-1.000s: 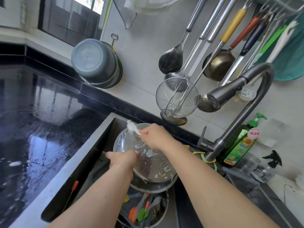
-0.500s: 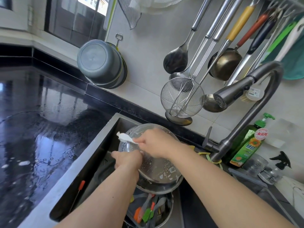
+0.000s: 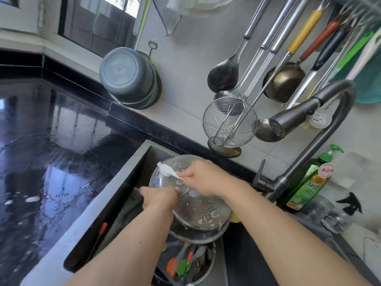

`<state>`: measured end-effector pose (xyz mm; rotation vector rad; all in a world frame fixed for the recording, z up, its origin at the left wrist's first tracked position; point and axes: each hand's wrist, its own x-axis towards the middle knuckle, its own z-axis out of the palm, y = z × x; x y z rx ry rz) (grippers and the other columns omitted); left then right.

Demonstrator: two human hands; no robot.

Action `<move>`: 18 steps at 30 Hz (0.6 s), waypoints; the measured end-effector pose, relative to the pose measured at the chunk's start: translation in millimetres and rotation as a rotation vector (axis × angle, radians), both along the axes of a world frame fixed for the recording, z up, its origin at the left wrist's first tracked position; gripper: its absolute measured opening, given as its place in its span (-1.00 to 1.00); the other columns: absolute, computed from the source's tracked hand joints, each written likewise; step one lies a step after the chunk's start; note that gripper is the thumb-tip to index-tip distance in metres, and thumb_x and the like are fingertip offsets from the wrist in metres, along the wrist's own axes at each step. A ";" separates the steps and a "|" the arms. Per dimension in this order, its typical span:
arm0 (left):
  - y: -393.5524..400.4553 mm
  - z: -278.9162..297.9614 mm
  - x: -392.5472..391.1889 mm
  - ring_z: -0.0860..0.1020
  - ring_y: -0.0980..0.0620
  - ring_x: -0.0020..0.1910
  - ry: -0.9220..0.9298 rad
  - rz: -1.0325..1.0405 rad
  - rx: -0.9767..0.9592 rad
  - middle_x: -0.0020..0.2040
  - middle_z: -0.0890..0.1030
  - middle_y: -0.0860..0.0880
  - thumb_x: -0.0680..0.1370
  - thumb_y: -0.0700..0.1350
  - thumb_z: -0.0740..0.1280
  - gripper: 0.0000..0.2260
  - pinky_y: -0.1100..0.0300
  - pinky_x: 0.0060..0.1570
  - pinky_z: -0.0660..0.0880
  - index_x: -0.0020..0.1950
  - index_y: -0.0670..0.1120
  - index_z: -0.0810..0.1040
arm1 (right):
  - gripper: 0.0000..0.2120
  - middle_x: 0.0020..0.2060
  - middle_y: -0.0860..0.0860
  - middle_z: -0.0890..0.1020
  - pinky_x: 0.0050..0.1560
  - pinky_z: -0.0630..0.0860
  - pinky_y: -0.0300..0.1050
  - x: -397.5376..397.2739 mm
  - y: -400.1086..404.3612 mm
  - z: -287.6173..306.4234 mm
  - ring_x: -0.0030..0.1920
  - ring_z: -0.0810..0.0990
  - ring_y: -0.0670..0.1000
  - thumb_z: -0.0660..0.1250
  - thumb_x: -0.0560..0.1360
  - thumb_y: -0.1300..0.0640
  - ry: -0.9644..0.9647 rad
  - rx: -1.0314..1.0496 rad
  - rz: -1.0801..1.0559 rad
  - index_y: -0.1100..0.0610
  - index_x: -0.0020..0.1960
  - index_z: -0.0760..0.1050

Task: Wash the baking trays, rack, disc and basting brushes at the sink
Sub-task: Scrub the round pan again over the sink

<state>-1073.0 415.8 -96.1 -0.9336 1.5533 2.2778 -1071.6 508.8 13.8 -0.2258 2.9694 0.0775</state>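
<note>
I have the round disc (image 3: 191, 203) tilted up over the sink (image 3: 115, 195), soapy face toward me, its lower edge resting on the stacked pan (image 3: 198, 236) beneath it. My left hand (image 3: 159, 198) has its grip clamped on the disc's left rim, fingers curled round the edge. My right hand (image 3: 203, 178) pinches a white soapy cloth (image 3: 168, 171), pressing it against the upper left of the disc.

To do this scrub well, I judge I should hold the left grip firm so the wet disc does not slide off the pan, and work the cloth in overlapping strokes right out to the rim, since suds patches lie lower down the face. The disc looks slippery; a loose hold could let it drop onto the basting brushes (image 3: 181, 265), whose orange and green heads sit in the bowl (image 3: 210, 263) below, near my left forearm. The faucet (image 3: 288, 124) hangs above right and shows no water running, so rinsing is not yet done. The green soap bottle (image 3: 307, 182) stands beside the faucet base on the worktop (image 3: 41, 162).

Against half a second ago, the cloth has travelled up and slightly right along the disc's upper left edge, while my left hand stays on the same part of the rim
</note>
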 end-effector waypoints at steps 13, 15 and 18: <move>1.7 -0.8 -2.3 0.44 -0.35 0.34 0.021 -0.041 -0.068 0.44 0.38 -0.30 0.51 -0.12 0.54 -0.25 -0.24 0.32 0.48 0.55 -0.10 0.15 | -0.66 -0.05 0.05 0.67 -0.15 0.55 -0.03 5.9 89.6 -28.2 -0.12 0.59 0.12 0.15 0.64 0.09 0.303 -0.131 -0.523 -0.06 0.27 0.63; 1.4 -2.0 -3.0 0.45 -0.35 0.32 0.024 -0.044 -0.066 0.43 0.38 -0.30 0.51 -0.12 0.54 -0.26 -0.25 0.31 0.49 0.54 -0.10 0.16 | -0.69 -0.14 0.00 0.66 -0.20 0.51 -0.06 -3.7 88.0 -22.0 -0.19 0.58 0.07 0.20 0.62 0.08 0.261 -0.176 -0.508 -0.06 0.21 0.67; 1.3 -3.1 -4.1 0.45 -0.35 0.33 0.023 -0.042 -0.076 0.42 0.38 -0.30 0.51 -0.12 0.54 -0.25 -0.26 0.31 0.48 0.54 -0.09 0.15 | -0.71 -0.21 -0.07 0.65 -0.33 0.41 -0.12 -9.0 71.1 -15.5 -0.31 0.51 -0.02 0.27 0.63 0.06 0.164 -0.298 -0.388 -0.11 0.29 0.62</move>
